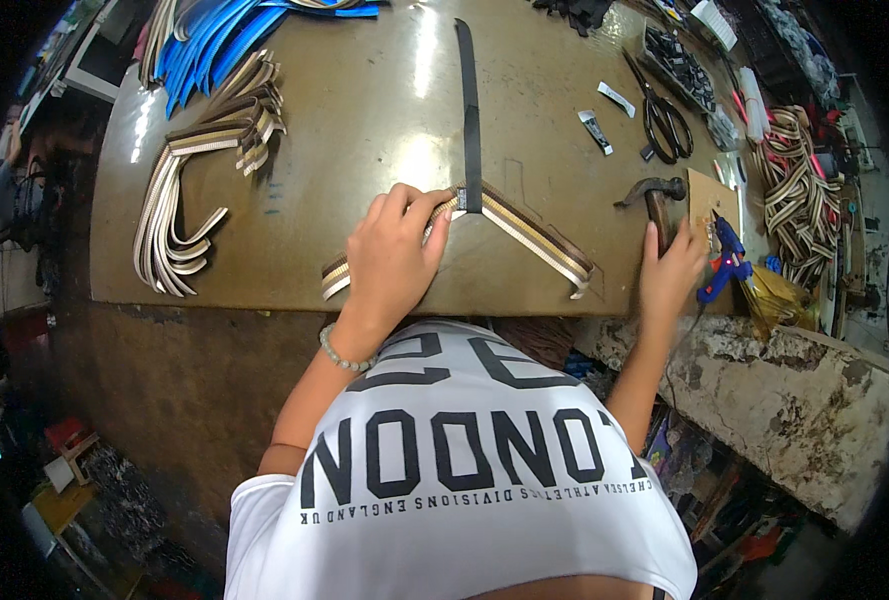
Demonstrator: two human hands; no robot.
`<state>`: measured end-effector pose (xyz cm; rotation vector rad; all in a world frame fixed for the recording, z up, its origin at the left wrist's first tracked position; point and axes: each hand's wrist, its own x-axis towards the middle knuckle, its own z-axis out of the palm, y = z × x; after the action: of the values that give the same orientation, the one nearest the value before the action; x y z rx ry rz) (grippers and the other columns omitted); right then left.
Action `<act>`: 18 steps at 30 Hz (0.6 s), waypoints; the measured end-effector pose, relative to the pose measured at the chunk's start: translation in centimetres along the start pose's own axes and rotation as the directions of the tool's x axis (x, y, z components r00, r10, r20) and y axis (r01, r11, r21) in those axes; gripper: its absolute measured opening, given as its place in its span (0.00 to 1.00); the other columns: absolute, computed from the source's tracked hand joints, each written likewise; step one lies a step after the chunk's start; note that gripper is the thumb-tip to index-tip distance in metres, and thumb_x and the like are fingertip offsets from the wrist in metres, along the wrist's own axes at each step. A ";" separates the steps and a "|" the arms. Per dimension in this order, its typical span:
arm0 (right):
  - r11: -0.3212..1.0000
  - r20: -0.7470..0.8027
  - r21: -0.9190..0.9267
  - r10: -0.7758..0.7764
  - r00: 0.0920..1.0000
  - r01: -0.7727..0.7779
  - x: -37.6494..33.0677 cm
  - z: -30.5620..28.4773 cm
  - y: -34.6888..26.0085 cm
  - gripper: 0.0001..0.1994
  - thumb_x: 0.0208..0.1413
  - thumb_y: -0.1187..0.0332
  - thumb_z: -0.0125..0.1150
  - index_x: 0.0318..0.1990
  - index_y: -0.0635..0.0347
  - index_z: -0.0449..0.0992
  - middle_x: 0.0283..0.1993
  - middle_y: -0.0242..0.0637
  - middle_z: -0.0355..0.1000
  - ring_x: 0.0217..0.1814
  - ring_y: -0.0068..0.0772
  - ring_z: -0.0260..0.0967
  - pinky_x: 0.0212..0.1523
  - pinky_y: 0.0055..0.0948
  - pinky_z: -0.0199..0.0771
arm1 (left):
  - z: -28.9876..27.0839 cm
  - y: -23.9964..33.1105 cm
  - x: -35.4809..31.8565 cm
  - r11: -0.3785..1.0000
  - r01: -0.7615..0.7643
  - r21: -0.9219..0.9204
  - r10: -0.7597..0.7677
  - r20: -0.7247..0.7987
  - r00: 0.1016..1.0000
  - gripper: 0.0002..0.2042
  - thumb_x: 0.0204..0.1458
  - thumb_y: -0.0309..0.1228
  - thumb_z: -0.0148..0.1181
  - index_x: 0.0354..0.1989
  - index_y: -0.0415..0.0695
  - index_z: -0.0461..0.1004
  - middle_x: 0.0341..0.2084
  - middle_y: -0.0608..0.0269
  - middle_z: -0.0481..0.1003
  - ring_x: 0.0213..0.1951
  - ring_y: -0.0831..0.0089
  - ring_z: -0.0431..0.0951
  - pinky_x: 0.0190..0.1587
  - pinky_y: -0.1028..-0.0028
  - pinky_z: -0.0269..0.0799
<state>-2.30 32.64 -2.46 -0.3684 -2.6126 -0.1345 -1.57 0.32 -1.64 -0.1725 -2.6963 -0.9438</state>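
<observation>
A striped webbing strap (pixel 534 238) in brown, tan and white lies bent like a wide V near the table's front edge. At its bend a long black strap (pixel 469 110) joins it through a small dark buckle-like piece and runs straight away from me. My left hand (pixel 394 240) is closed over the striped strap just left of that joint, thumb and forefinger beside it. Further right, my right hand (pixel 672 268) is wrapped round the wooden handle of a hammer (pixel 654 190). The hammer's dark claw head rests on the table, pointing away from me.
Bundled striped straps (pixel 169 200) and blue strips (pixel 219 45) lie at the left. Black scissors (pixel 662 125), small packets (pixel 594 130) and a tray of black pieces (pixel 679 65) are at far right. A blue glue gun (pixel 729 262) sits by a cardboard piece (pixel 704 195).
</observation>
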 end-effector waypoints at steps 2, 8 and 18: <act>0.985 0.201 0.128 0.091 0.975 -0.118 -0.4 -1.2 0.8 0.23 0.64 0.52 0.53 0.48 0.68 0.72 0.44 0.51 0.73 0.45 0.50 0.71 0.48 0.44 0.69 | -0.1 -0.4 0.3 1.000 -0.009 -0.028 0.010 0.028 1.000 0.07 0.54 0.33 0.62 0.39 0.47 0.81 0.30 0.64 0.75 0.33 0.64 0.76 0.34 0.67 0.72; 0.464 0.578 0.669 0.165 0.799 -0.580 -1.9 -8.5 -8.1 0.22 0.68 0.53 0.47 0.31 0.65 0.70 0.18 0.32 0.61 0.18 0.25 0.58 0.19 0.29 0.60 | -0.1 -1.6 0.8 0.987 -0.016 -0.159 0.022 0.036 0.999 0.08 0.54 0.29 0.60 0.41 0.49 0.80 0.31 0.65 0.74 0.34 0.65 0.75 0.35 0.66 0.71; 0.680 0.431 0.732 -0.407 0.805 -0.048 -3.2 -7.8 -11.7 0.18 0.64 0.55 0.54 0.36 0.64 0.66 0.29 0.61 0.73 0.32 0.68 0.71 0.30 0.56 0.70 | 0.1 -1.8 0.8 0.992 -0.050 -0.111 0.051 0.002 0.999 0.08 0.56 0.30 0.58 0.43 0.45 0.78 0.35 0.60 0.73 0.35 0.61 0.75 0.37 0.65 0.71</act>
<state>0.64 19.45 2.45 0.1997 -2.9837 1.0883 -2.67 -0.97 -2.54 -0.2647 -2.6316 -1.0803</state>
